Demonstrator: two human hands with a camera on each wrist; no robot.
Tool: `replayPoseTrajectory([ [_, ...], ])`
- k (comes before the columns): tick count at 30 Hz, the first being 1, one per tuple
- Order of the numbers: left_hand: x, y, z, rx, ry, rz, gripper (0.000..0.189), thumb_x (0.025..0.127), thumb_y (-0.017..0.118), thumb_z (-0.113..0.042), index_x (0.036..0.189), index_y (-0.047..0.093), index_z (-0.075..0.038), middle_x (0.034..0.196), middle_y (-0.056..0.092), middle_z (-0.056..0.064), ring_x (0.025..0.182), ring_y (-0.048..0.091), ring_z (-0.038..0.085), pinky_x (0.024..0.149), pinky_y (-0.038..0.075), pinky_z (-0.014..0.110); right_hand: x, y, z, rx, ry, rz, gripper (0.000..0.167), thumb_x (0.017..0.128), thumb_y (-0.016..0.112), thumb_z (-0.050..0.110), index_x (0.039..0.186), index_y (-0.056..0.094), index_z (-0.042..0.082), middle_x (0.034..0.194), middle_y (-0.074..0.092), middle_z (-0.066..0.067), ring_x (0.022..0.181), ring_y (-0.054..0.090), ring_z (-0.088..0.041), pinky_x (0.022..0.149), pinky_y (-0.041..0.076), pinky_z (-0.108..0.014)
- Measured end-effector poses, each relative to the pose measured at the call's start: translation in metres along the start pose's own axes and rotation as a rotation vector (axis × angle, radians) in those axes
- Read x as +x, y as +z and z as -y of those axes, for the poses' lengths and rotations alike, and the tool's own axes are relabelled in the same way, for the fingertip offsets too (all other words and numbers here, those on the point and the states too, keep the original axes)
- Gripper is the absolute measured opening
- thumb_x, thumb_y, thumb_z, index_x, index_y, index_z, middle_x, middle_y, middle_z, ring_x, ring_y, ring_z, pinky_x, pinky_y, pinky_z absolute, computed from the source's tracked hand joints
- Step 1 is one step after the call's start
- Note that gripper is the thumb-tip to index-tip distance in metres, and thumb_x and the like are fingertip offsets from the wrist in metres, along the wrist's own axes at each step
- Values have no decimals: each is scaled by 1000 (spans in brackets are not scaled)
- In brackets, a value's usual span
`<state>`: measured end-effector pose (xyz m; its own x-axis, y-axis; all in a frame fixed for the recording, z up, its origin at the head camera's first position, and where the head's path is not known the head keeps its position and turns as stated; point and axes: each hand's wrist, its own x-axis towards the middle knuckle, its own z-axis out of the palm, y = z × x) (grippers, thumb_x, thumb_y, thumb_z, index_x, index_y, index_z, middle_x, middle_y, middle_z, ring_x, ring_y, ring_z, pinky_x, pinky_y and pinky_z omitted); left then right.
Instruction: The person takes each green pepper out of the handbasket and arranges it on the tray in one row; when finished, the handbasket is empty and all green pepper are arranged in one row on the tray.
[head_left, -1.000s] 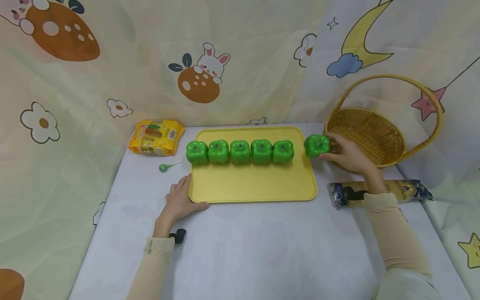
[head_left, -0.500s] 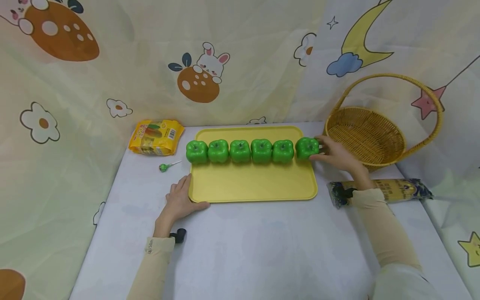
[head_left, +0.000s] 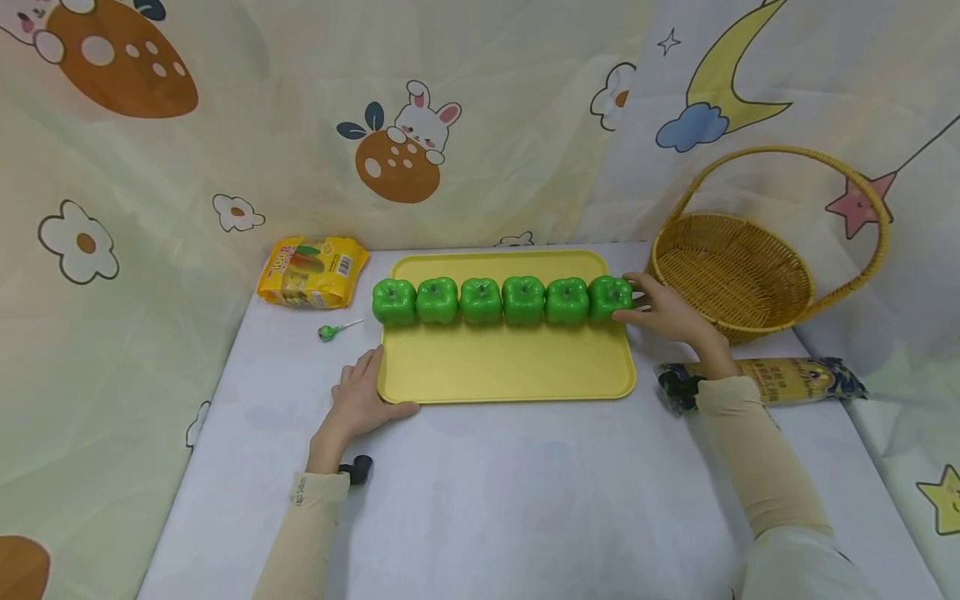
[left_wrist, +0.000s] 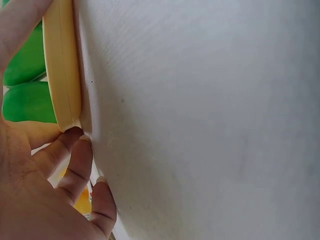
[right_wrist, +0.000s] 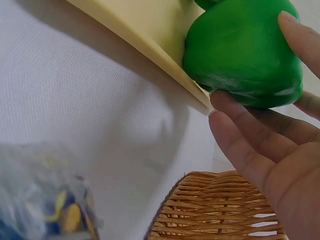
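Observation:
In the head view, a row of several green bell peppers (head_left: 480, 301) crosses the yellow tray (head_left: 502, 367) from its left edge to its right. My right hand (head_left: 671, 314) holds the rightmost bell pepper (head_left: 609, 297) over the tray's right rim. The right wrist view shows my thumb on one side of that pepper (right_wrist: 245, 50) and fingertips on the other. My left hand (head_left: 360, 400) is spread at the tray's front left corner, thumb along the front edge. In the left wrist view its fingers (left_wrist: 80, 167) touch the tray's rim (left_wrist: 62, 65) and the tabletop.
A wicker basket (head_left: 731, 325) with a tall handle stands right of the tray. A long yellow-and-blue packet (head_left: 795, 380) lies under the right wrist. At the back left are a yellow snack bag (head_left: 313, 272) and a green lollipop (head_left: 327, 332). Printed cloth hangs behind.
My right hand has moved left with the bell pepper, from beside the basket onto the tray's right end, up against the row. My left hand stays at the corner.

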<state>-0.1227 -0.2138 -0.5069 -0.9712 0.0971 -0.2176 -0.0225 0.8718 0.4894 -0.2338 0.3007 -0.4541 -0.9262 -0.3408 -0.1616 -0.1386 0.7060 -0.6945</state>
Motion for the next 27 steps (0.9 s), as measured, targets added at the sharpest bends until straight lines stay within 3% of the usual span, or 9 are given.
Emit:
replayPoseTrajectory([
  [13, 0, 1, 1, -7, -5, -2, 124, 72, 80, -65, 162, 11, -16, 165, 25, 15, 130, 35, 37, 98, 34, 60, 1, -3, 2, -63, -32, 26, 82, 95, 68, 38, 157, 26, 5, 147, 47, -29, 126, 56, -47, 102, 47, -60],
  [27, 0, 1, 0, -11, -6, 1, 123, 72, 80, -64, 162, 12, -15, 165, 24, 16, 132, 34, 38, 99, 33, 60, 4, -2, 1, -72, 45, 51, 93, 91, 70, 48, 160, 20, 10, 145, 48, -28, 124, 57, -45, 100, 47, -60],
])
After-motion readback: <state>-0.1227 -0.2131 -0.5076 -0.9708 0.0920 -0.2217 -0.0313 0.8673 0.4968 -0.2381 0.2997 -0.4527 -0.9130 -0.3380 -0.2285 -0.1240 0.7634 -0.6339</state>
